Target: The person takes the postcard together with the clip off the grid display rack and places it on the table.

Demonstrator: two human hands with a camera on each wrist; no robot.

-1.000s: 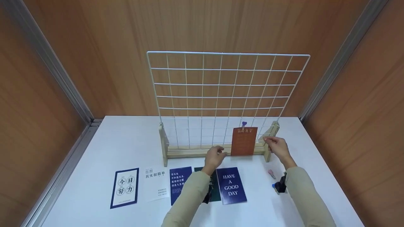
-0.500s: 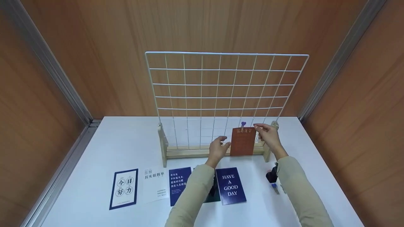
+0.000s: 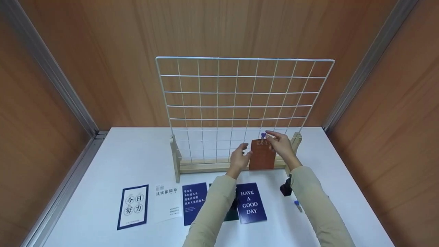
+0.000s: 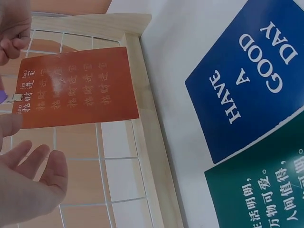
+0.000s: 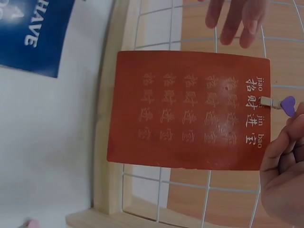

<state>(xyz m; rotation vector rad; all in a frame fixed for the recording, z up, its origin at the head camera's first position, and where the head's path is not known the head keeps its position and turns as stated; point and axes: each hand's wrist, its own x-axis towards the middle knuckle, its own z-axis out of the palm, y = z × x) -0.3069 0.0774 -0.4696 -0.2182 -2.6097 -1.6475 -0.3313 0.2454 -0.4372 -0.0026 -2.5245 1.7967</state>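
Observation:
A red-orange card [image 5: 190,109] with gold characters hangs on the white wire grid [image 3: 226,92], its lower part in front of the wooden base. A small wooden clip with a purple heart [image 5: 288,105] grips its top edge. My right hand [image 3: 282,145] is at the card's upper right corner, index finger and thumb parted right beside the heart, the other fingers curled. To the card's left is my left hand [image 3: 239,159], thumb and fingers spread, thumb tip close to the card's left edge; nothing shows between them.
On the white table before the grid lie a blue-bordered card [image 3: 133,207], a white card [image 3: 168,202], two dark blue cards and a green card [image 4: 256,190] partly under my left arm. A blue-topped clip [image 3: 297,206] and a pink one [image 5: 32,223] lie at right.
My right hand has moved left and up from beside the stand's right foot to the heart clip. The left hand has risen slightly toward the card's left edge. The card stays hanging.

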